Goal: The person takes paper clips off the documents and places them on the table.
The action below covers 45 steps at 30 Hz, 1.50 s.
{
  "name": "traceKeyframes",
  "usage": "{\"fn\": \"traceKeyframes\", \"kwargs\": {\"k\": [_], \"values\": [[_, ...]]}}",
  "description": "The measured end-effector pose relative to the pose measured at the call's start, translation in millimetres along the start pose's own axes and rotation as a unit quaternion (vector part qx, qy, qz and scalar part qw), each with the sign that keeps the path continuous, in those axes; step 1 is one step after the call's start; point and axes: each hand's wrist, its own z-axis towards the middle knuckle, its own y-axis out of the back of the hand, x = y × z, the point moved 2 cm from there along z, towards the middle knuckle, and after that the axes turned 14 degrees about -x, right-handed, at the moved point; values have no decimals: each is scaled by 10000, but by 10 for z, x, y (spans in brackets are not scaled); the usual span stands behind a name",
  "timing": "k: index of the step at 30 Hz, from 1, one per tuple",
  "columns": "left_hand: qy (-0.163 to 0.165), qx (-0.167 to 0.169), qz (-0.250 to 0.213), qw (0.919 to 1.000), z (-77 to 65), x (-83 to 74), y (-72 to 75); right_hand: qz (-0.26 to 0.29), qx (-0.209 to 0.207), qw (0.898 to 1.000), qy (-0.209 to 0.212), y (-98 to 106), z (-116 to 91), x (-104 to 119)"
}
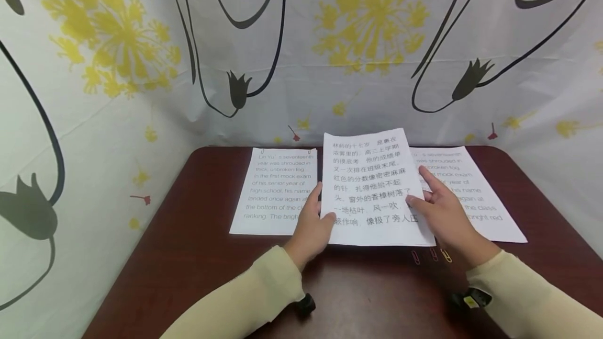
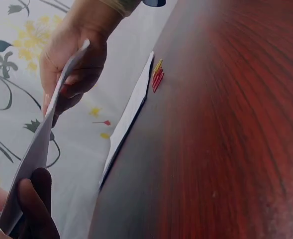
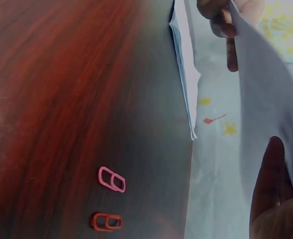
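Observation:
Several white sheets of paper (image 1: 367,171) printed with Chinese characters are held up over the table, tilted toward me. My left hand (image 1: 311,228) pinches their lower left edge, thumb in front. On the opposite side my right hand (image 1: 447,218) grips the lower right edge, its thumb over the last lines of print. In the left wrist view the paper (image 2: 34,144) appears nearly edge-on and raised off the tabletop, with the left fingers (image 2: 37,201) at its near end. The right wrist view shows its back (image 3: 265,99), where the right fingers (image 3: 271,184) press.
English-printed sheets lie on the dark wooden table (image 1: 188,255) to the left (image 1: 273,192), with paper clips at the top edge. Another English-printed stack (image 1: 485,208) lies right, partly covered. Pink, red and yellow paper clips (image 1: 446,256) lie near the right hand. A patterned cloth (image 1: 292,41) hangs behind.

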Motion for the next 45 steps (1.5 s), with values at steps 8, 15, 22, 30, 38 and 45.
{"fn": "traceKeyframes", "kwargs": {"k": [8, 15, 22, 30, 38, 45], "values": [[345, -206, 170, 9991, 122, 78, -28, -353, 334, 9965, -674, -35, 66, -86], [551, -251, 340, 9976, 200, 115, -62, -228, 437, 9929, -1081, -41, 68, -178], [809, -440, 473, 9946, 304, 107, -96, -41, 681, 9865, -1487, -16, 60, -220], [829, -524, 652, 9930, 433, 67, -133, -234, 737, 9831, -1659, -2, 65, -226], [934, -415, 491, 9936, 489, 53, -132, -428, 605, 9856, -1518, -23, 163, -247], [801, -402, 500, 9947, 482, 4, -104, -512, 585, 9854, -1515, -24, 206, -221]]}}
